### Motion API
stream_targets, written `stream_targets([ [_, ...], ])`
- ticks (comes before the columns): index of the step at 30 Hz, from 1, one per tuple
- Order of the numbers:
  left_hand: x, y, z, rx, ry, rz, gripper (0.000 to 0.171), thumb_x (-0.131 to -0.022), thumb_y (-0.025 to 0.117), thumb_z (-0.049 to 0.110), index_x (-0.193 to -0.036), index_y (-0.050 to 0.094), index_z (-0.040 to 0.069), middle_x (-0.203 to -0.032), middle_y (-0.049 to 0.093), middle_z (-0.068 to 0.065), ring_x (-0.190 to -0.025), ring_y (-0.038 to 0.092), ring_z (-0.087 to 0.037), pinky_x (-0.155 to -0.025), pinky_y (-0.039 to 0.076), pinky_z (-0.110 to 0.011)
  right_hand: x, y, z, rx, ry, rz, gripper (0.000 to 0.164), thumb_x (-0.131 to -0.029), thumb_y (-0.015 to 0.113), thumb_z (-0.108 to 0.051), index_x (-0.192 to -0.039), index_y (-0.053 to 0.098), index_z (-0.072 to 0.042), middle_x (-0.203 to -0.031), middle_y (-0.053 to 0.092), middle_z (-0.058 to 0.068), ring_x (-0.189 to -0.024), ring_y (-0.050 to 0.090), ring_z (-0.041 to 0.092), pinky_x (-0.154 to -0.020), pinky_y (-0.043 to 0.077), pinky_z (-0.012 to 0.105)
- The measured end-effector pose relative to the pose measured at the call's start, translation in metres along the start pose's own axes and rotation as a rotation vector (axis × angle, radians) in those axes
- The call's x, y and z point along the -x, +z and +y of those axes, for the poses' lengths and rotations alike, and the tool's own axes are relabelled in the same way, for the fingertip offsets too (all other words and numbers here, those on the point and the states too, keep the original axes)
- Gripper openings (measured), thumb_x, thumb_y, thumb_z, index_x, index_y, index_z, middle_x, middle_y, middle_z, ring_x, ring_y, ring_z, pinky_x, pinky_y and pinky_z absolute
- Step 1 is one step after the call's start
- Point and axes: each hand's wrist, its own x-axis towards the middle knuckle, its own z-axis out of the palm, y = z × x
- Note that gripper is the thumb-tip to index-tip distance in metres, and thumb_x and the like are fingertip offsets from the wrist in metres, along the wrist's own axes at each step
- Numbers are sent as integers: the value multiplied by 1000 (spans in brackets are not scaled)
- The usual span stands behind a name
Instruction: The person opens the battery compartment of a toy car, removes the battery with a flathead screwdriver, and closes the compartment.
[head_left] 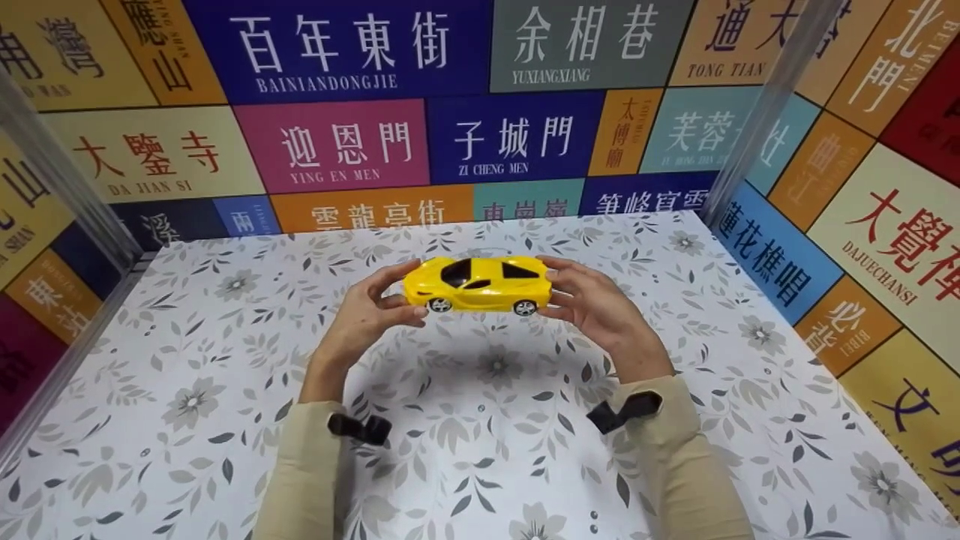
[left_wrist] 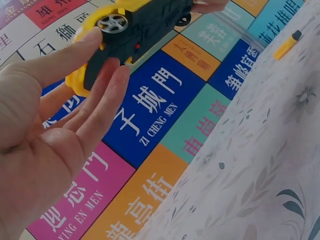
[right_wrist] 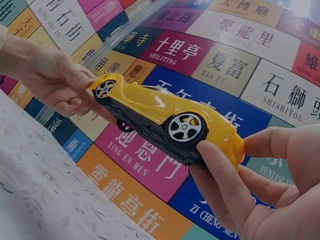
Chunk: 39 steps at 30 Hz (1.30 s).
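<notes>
One yellow toy car, glossy, dark-windowed, with silver-spoked wheels and a black underside; we find it raised in the air above the table, side-on to the head view, with what looks like its nose toward the left hand. That hand we list as pinching the nose end, its thumb by the wheel. The right hand we list as pinching the tail end, fingers curled about the bodywork; the two hands stand apart, the car bridging them. Accompanying pieces: a pair of light khaki sleeves, each with a black band at the cuff; a white tabletop printed with grey leaves and flowers; panelled walls of coloured place-name signs; one small yellow item with a dark end, which we cannot identify. Step in hand, by our judgement: a two-handed hold, the car presented level. Any next move, we judge, calls for an even grip at both ends, with neither hand letting go until the other, or the table, bears the weight.
</notes>
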Motion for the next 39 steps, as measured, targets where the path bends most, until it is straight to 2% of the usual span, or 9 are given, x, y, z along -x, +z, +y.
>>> stream_targets([
  [6,-2,5,-1,-34,66,68,61,-86,79,16,-143,57,17,-148,53,-4,-89,72,-23,-81,64,-32,0,-2,-3,-31,16,-18,50,-103,55,-18,-151,43,-10,-149,50,12,-110,69,17,-83,62,25],
  [11,-3,12,0,24,143,141,54,-87,77,11,-138,60,9,-133,63,-14,-92,73,-23,-78,65,-36,1,-2,-3,-55,28,-34,50,-102,57,-19,-150,46,-10,-147,50,12,-110,69,17,-85,62,26],
  [15,-5,16,1,61,197,190,47,-88,75,6,-133,62,5,-126,66,-15,-96,72,-19,-79,64,-37,1,-2,-1,-97,40,-56,51,-102,57,-16,-149,45,-5,-138,56,12,-108,70,18,-87,61,26],
  [19,-8,19,-2,45,233,204,46,-86,76,6,-130,62,1,-124,64,-14,-102,69,-14,-83,64,-32,1,-4,2,-128,43,-67,51,-102,57,-16,-149,43,0,-129,61,12,-106,71,19,-90,60,27],
  [24,-8,19,-5,7,249,210,43,-80,80,3,-121,67,-2,-128,66,-16,-108,69,-10,-83,61,-23,4,-9,2,-239,79,-101,56,-102,57,-15,-152,38,-1,-133,57,13,-106,72,19,-89,60,25],
  [28,-7,20,-6,53,244,216,37,-81,77,-7,-116,70,-3,-128,67,-17,-108,70,-11,-83,63,-26,5,-9,2,-315,105,-125,56,-102,56,-15,-152,36,-3,-136,52,15,-106,72,20,-86,60,23],
  [33,-6,23,-4,112,289,231,31,-86,69,-10,-118,68,-7,-122,66,-15,-104,72,-12,-83,63,-28,4,-8,3,-308,107,-121,48,-103,54,-15,-147,40,-2,-136,51,17,-104,72,21,-85,61,24],
  [39,-6,29,-1,169,381,245,29,-86,69,-10,-115,70,-3,-118,69,-8,-106,72,-13,-81,62,-23,2,-7,7,-286,126,-167,29,-106,45,-15,-133,44,-3,-134,47,20,-104,72,24,-83,61,22],
])
